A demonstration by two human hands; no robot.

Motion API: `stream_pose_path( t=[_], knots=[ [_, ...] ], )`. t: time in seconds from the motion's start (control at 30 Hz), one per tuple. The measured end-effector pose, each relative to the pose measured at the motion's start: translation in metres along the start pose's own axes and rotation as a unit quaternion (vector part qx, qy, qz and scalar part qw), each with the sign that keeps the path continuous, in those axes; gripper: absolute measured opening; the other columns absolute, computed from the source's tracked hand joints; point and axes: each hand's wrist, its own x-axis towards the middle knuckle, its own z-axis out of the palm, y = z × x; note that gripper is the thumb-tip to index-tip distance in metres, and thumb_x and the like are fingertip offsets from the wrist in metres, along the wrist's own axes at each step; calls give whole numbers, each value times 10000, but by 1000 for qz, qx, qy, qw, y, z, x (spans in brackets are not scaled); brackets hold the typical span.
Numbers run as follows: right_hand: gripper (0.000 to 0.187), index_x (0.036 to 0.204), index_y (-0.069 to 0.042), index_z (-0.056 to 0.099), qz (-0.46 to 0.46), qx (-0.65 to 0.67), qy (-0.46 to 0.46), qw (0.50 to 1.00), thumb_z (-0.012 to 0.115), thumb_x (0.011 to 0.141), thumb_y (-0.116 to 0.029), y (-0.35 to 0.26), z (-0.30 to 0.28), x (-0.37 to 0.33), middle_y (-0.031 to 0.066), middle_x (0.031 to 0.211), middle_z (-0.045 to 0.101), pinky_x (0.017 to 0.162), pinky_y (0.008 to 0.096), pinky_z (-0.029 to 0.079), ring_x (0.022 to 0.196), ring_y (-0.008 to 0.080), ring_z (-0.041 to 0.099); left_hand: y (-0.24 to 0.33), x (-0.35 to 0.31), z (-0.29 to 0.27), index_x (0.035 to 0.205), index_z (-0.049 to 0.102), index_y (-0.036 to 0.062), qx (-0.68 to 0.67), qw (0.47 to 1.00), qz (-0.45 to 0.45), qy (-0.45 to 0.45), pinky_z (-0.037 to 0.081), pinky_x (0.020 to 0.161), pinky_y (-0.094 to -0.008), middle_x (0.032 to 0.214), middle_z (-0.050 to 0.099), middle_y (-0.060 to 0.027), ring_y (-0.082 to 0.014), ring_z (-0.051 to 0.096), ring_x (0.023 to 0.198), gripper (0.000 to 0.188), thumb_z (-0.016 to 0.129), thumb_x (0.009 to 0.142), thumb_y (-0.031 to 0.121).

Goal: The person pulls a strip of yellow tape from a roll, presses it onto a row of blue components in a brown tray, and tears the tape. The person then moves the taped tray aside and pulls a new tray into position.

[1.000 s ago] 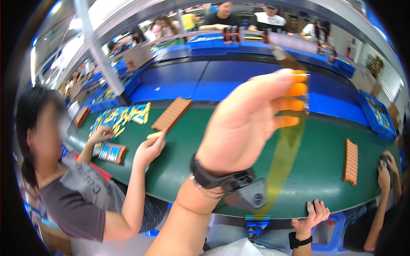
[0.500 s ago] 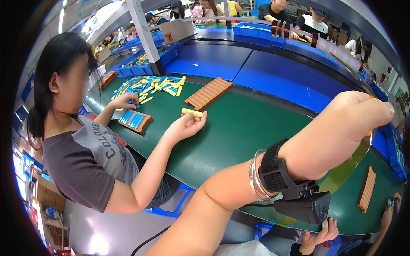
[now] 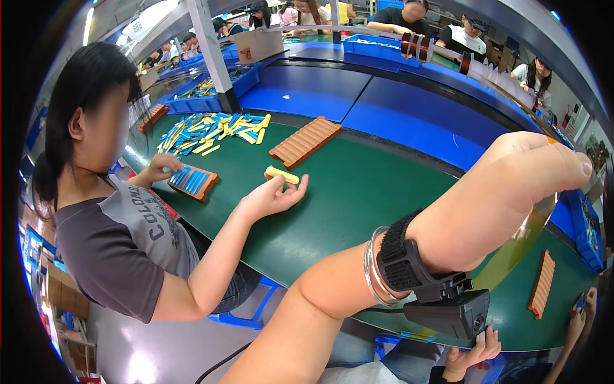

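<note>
My left hand (image 3: 511, 192) is raised in front of me, its wrist in a silver bangle and a black strap holding a small black camera (image 3: 448, 315). The fingers are bent closed at a see-through yellow strip (image 3: 505, 256), which runs down behind the wrist. Most of the fingers' grip is turned away. Lower down, my right hand (image 3: 472, 355) is at the table's near edge with thumb and fingers apart; nothing shows in it. A brown ridged tray (image 3: 542, 285) lies to the right on the green table (image 3: 358, 198).
A co-worker at left holds a yellow stick (image 3: 281, 175) and reaches to a brown tray of blue pieces (image 3: 193, 182). Behind lie a pile of blue and yellow sticks (image 3: 214, 131) and another ridged tray (image 3: 306, 142). Another person's hands (image 3: 582, 317) show at far right.
The view has shifted slightly, so the table things sit a little further left. The co-worker's far hand has come down to the blue pieces. My hands keep nearly the same pose.
</note>
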Motion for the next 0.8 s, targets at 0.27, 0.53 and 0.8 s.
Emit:
stream_pose_path(
  t=[0.27, 0.53, 0.8],
  knots=[
    [794, 1228, -30, 582, -4, -10, -8, 1000, 342, 922, -723, 3, -3, 3, 167, 1280, 562, 1049, 550, 272, 1235, 365, 476, -5, 5, -6, 673, 531, 62, -41, 997, 31, -52, 276, 482, -260, 589, 402, 49, -51, 334, 535, 288, 578, 854, 280],
    [799, 1209, -24, 593, 5, 2, -3, 1000, 355, 915, -728, -4, -1, 3, 164, 1271, 564, 1046, 552, 280, 1233, 370, 477, 3, 3, -7, 614, 466, 94, -34, 998, 0, -57, 235, 455, -265, 554, 352, 80, -47, 288, 496, 307, 563, 850, 265],
    [797, 1191, -27, 603, 25, -14, -9, 1000, 377, 903, -735, -2, -10, 2, 160, 1264, 562, 1038, 555, 289, 1223, 376, 476, -6, -3, 8, 855, 597, 10, 23, 993, 109, 30, 379, 607, -277, 755, 530, -7, -94, 477, 682, 284, 595, 879, 293]
  ],
)
